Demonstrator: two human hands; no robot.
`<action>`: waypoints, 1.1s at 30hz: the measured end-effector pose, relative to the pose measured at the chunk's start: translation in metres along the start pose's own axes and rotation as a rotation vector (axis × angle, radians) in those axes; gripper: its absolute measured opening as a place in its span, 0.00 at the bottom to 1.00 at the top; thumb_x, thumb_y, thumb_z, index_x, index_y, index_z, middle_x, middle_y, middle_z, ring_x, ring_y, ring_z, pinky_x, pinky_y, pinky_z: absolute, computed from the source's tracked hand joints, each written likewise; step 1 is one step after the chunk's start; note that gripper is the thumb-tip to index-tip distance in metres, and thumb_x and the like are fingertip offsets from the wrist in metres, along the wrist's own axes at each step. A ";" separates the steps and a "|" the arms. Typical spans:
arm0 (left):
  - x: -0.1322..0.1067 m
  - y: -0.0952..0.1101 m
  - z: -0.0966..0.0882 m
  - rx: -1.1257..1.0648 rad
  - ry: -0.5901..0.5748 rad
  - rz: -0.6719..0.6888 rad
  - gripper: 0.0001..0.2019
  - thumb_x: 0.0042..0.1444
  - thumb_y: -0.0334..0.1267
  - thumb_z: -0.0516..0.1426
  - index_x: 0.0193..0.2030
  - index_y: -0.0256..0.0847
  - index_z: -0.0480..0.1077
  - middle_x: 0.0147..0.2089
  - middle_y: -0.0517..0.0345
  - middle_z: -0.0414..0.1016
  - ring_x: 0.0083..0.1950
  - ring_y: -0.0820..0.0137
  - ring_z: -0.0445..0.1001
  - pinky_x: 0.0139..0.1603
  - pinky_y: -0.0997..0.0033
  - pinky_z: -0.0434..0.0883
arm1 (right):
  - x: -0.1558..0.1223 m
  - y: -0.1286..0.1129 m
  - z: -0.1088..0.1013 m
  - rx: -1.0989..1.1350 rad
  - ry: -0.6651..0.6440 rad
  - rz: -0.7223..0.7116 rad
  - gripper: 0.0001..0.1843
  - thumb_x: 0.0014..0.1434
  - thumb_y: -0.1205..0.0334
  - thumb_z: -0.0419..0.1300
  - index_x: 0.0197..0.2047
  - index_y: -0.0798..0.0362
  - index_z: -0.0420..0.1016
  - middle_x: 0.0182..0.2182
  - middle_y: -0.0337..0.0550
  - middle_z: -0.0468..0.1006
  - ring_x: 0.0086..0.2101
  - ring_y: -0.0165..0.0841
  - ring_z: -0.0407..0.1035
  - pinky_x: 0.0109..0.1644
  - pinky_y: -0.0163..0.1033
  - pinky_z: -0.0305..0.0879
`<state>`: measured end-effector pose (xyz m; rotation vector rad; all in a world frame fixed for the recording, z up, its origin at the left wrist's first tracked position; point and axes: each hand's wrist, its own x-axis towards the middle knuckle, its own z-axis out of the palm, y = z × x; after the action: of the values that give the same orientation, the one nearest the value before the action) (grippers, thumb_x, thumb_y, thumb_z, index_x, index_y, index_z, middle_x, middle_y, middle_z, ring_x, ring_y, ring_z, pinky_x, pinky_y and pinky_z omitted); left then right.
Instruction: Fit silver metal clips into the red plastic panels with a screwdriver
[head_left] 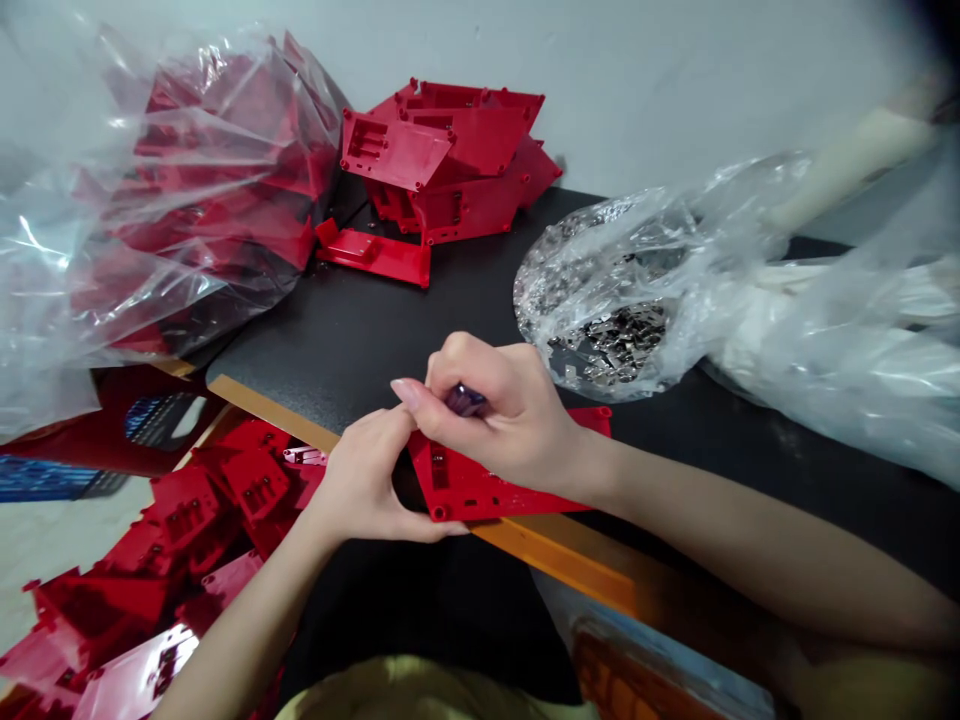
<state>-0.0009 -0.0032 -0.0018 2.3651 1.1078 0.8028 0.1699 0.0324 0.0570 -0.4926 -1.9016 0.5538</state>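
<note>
While left hand [367, 482] grips red plate [480, 490], right hand [504, 415] clutches half-hidden purple piece [465, 400].

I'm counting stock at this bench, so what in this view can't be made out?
Head view:
- Small purple object in the right hand: mostly covered by its fingers; kind unclear.
- Red plastic part gripped by the left hand: middle hidden under both hands.
- Metal pieces in the clear bag: too small, with glare; shape unclear.
- Bagged red parts, upper left: veiled by crumpled film; uncountable.
- Pale object, upper right: blurred.
</note>
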 end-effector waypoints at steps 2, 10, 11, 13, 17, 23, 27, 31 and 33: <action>0.000 -0.001 0.001 0.005 0.012 0.006 0.38 0.40 0.64 0.63 0.54 0.42 0.64 0.42 0.51 0.77 0.40 0.55 0.78 0.44 0.54 0.74 | -0.002 0.000 0.000 -0.007 0.045 -0.012 0.14 0.64 0.66 0.59 0.28 0.53 0.60 0.21 0.28 0.61 0.20 0.19 0.55 0.25 0.26 0.55; 0.001 -0.001 0.001 -0.016 0.017 0.011 0.36 0.41 0.65 0.63 0.50 0.41 0.66 0.39 0.52 0.76 0.36 0.58 0.77 0.43 0.55 0.74 | -0.005 0.004 0.000 -0.028 -0.006 -0.036 0.10 0.62 0.70 0.59 0.31 0.53 0.62 0.24 0.29 0.63 0.22 0.18 0.56 0.27 0.26 0.55; 0.002 0.000 0.001 -0.018 0.014 0.012 0.36 0.41 0.65 0.63 0.50 0.41 0.66 0.40 0.51 0.76 0.36 0.57 0.77 0.43 0.55 0.74 | -0.005 0.004 0.000 -0.022 0.014 -0.013 0.11 0.62 0.69 0.59 0.29 0.53 0.61 0.23 0.29 0.62 0.21 0.19 0.56 0.26 0.26 0.55; 0.002 0.001 0.000 -0.016 0.003 0.008 0.38 0.40 0.64 0.63 0.52 0.41 0.65 0.42 0.50 0.77 0.38 0.57 0.78 0.44 0.55 0.74 | -0.003 0.004 -0.001 0.010 0.058 0.065 0.13 0.63 0.68 0.58 0.28 0.52 0.60 0.20 0.28 0.61 0.20 0.19 0.56 0.25 0.27 0.55; 0.002 0.002 0.000 -0.004 -0.006 -0.007 0.38 0.39 0.63 0.64 0.52 0.41 0.64 0.44 0.49 0.77 0.40 0.57 0.78 0.42 0.58 0.74 | -0.002 0.004 -0.002 0.110 0.074 0.230 0.12 0.63 0.66 0.59 0.29 0.51 0.60 0.19 0.27 0.65 0.19 0.20 0.59 0.25 0.27 0.57; 0.002 0.001 -0.001 -0.025 -0.008 0.013 0.36 0.40 0.63 0.64 0.50 0.40 0.65 0.43 0.49 0.77 0.40 0.56 0.78 0.42 0.56 0.74 | -0.001 0.004 -0.002 0.087 0.023 0.190 0.12 0.63 0.66 0.58 0.29 0.51 0.60 0.21 0.28 0.63 0.21 0.20 0.62 0.26 0.29 0.59; 0.001 0.000 0.000 -0.003 0.010 0.023 0.36 0.40 0.63 0.64 0.51 0.41 0.64 0.43 0.49 0.77 0.42 0.54 0.78 0.43 0.55 0.75 | -0.002 0.006 -0.001 0.091 0.026 0.071 0.13 0.63 0.67 0.58 0.28 0.52 0.60 0.22 0.28 0.62 0.21 0.18 0.60 0.27 0.27 0.57; 0.001 -0.001 0.001 0.017 0.034 0.046 0.38 0.41 0.63 0.64 0.53 0.42 0.63 0.45 0.48 0.77 0.41 0.54 0.78 0.42 0.54 0.75 | -0.006 0.004 -0.001 0.030 0.031 -0.049 0.13 0.62 0.70 0.60 0.29 0.53 0.61 0.23 0.29 0.61 0.22 0.18 0.56 0.26 0.26 0.54; 0.001 -0.001 0.001 0.011 0.033 0.065 0.37 0.42 0.63 0.63 0.52 0.42 0.64 0.45 0.48 0.77 0.41 0.54 0.78 0.42 0.54 0.75 | -0.008 0.004 -0.001 0.026 0.003 -0.074 0.12 0.62 0.70 0.60 0.30 0.53 0.61 0.23 0.29 0.61 0.22 0.18 0.55 0.26 0.26 0.53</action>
<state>0.0000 -0.0015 -0.0033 2.4162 1.0549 0.8631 0.1738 0.0314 0.0493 -0.4039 -1.9000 0.5280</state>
